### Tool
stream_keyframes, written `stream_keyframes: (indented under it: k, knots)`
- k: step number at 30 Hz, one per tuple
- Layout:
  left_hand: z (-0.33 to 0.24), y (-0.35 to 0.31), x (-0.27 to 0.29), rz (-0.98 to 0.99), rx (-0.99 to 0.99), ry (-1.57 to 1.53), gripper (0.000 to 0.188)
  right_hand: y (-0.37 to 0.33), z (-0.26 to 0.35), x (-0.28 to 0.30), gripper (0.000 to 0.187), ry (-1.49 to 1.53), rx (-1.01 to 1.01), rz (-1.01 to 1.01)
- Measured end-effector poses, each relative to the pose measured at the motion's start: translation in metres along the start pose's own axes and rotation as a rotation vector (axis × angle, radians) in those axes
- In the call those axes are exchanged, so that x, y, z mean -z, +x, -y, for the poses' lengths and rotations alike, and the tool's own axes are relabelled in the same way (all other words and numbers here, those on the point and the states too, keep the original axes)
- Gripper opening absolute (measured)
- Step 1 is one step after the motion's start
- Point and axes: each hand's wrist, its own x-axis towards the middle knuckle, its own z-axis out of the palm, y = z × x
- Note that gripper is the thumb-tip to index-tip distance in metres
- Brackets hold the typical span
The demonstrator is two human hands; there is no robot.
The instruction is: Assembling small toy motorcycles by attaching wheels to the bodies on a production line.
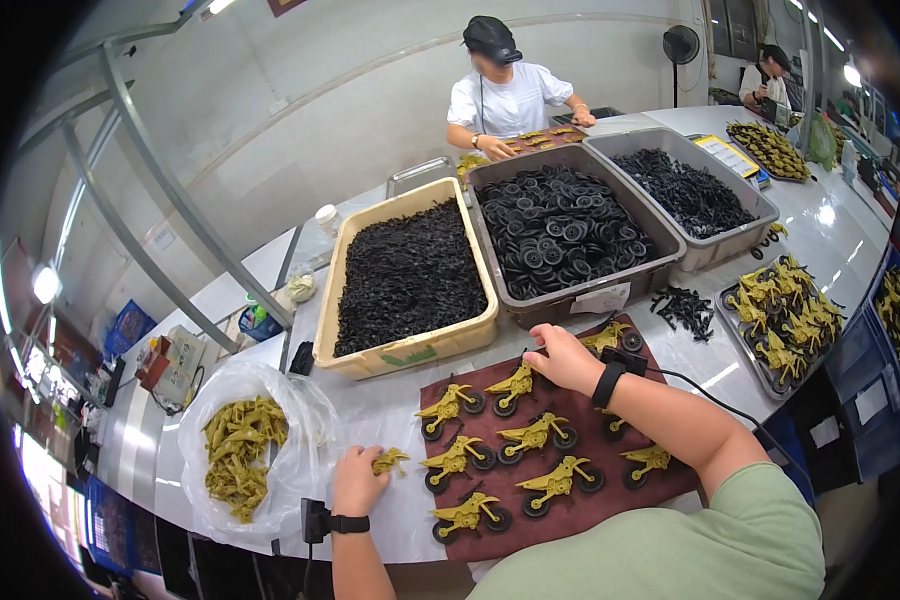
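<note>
Several yellow-green toy motorbikes (532, 434) with black wheels lie in rows on a dark red cloth (500, 405). My right hand (565, 360) reaches over the far part of the cloth, its thumb and fingers pinched beside a toy motorbike (516, 386). Something dark shows at those fingertips, too small to make out. On the table left of the cloth, my left hand (358, 482) has its fingers closed on a small yellow-green plastic part (390, 460). Close to that hand stands a clear plastic bag (310, 420) with more yellow-green parts (245, 450) inside.
Beyond the cloth stand a cream bin (410, 358) of small black parts and grey bins (570, 300) (735, 250) of black wheels and black pieces. Loose black pieces (682, 312) and a metal tray (760, 385) of motorbikes lie right. A co-worker (510, 105) works opposite.
</note>
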Motion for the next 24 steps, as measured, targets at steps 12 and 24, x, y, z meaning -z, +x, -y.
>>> stream_keyframes:
  k: [12, 24]
  knots:
    - [-0.028, 0.036, -0.008, -0.016, 0.219, 0.237, 0.029, -0.01, 0.018, 0.057, 0.021, 0.607, -0.139, 0.243]
    - [-0.274, 0.09, 0.009, -0.334, -0.931, -0.249, 0.027, -0.012, -0.004, 0.104, 0.021, 0.982, -0.374, 0.49]
